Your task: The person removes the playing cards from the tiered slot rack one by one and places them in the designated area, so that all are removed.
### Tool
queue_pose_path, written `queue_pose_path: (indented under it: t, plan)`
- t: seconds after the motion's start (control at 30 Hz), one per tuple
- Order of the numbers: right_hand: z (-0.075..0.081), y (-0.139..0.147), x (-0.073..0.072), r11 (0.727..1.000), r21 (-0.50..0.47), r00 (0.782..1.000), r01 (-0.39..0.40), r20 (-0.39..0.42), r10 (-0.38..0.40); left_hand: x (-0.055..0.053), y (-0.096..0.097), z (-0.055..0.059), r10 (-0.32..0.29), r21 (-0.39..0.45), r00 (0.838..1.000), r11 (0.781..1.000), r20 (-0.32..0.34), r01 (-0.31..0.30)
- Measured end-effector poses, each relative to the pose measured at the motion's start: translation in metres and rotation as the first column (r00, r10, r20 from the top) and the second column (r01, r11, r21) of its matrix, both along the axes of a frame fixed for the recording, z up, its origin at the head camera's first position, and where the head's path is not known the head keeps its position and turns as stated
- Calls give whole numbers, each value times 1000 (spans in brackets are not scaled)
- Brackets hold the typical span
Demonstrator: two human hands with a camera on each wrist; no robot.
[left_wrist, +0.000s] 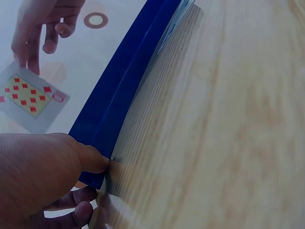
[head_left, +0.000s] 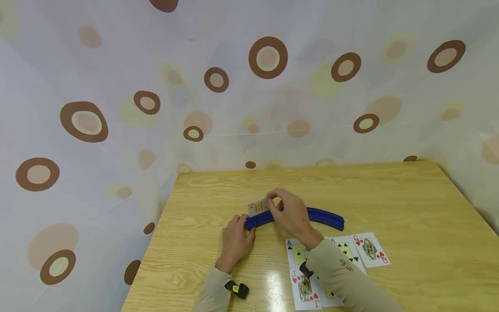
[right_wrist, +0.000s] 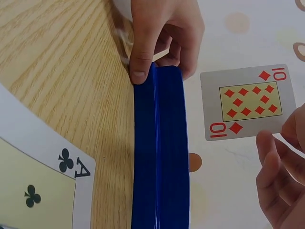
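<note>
A curved blue card holder (head_left: 325, 218) lies on the wooden table. My left hand (head_left: 236, 238) grips its left end, thumb on the near side and fingers round the far side, as the right wrist view also shows. Between the fingertips and thumb of my right hand (head_left: 291, 214) is the ten of diamonds (right_wrist: 245, 102), pinched near one corner. The card (head_left: 257, 207) is face toward me, above the left part of the holder. In the left wrist view the holder (left_wrist: 112, 95) runs away from my left hand, with the card (left_wrist: 28, 98) beside it.
Face-up cards lie near the right forearm: an ace of clubs (head_left: 298, 253), a jack of hearts (head_left: 305, 289), a five of clubs (head_left: 345, 249) and a queen of hearts (head_left: 371, 250). The right sleeve covers part of them. A patterned curtain (head_left: 234, 86) hangs behind the table (head_left: 421, 208).
</note>
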State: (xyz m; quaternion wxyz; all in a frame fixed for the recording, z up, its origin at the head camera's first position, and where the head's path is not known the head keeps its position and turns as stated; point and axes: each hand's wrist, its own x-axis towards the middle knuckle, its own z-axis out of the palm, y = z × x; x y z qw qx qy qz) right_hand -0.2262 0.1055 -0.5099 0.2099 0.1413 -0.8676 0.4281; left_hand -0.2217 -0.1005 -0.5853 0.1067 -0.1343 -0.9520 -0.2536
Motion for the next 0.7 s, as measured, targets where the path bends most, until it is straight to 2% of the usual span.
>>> queue_pose_path:
  t: [0.13, 0.43, 0.7]
  plan:
    - [3, 6, 2, 1000, -20, 1000, 10, -6, -10, 0, 0, 1, 6, -2, 1000, 1000, -6, -6]
    - [-5, 28, 12, 1000, -10, 1000, 18, -5, -18, -1, 0, -1, 0, 5, 1000, 1000, -4, 0]
    - [-18, 50, 28, 995, -26, 995, 93, 43, -91, 0, 0, -1, -2, 19, 1000, 1000, -10, 2]
